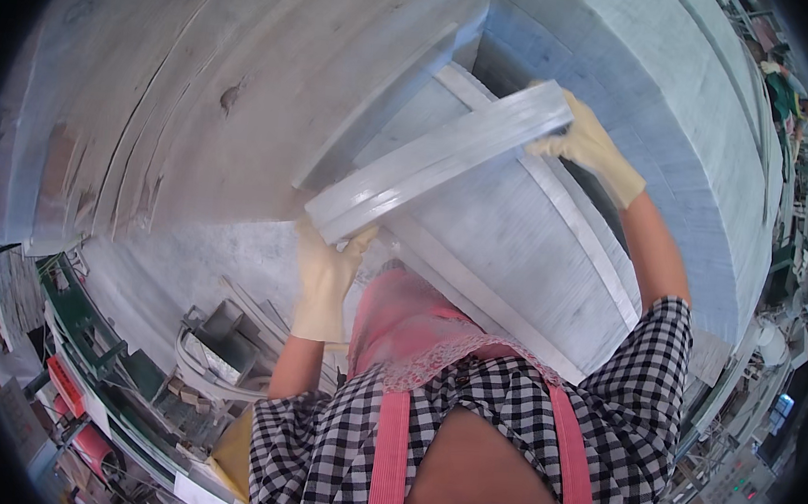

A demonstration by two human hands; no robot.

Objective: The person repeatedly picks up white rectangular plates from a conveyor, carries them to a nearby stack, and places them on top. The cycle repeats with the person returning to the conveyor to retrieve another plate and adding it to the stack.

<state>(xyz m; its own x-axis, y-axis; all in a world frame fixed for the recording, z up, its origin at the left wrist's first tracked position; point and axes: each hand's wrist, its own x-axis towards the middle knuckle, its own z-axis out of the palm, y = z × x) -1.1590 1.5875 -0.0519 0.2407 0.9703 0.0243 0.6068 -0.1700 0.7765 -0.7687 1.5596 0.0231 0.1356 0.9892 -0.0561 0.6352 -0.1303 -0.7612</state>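
Observation:
Both my hands wear cream rubber gloves and grip a long, shiny white bundle (443,161), which looks like flat strips pressed together lengthwise. It slants across in front of me, lower at the left and higher at the right. My left hand (328,265) is closed round its near left end from below. Round the far right end, my right hand (580,143) is closed, with the fingertips partly hidden behind the bundle. Beneath it lies a broad pale panel (525,260) crossed by lighter bands. The bundle is held above this panel.
A large, pale wood-like surface (199,97) rises at the left. To the right stands a tall bluish-white stack or wall (657,111). Green and grey equipment (81,314) lines the lower left, beside a red crate (67,386). A person (785,96) is far right.

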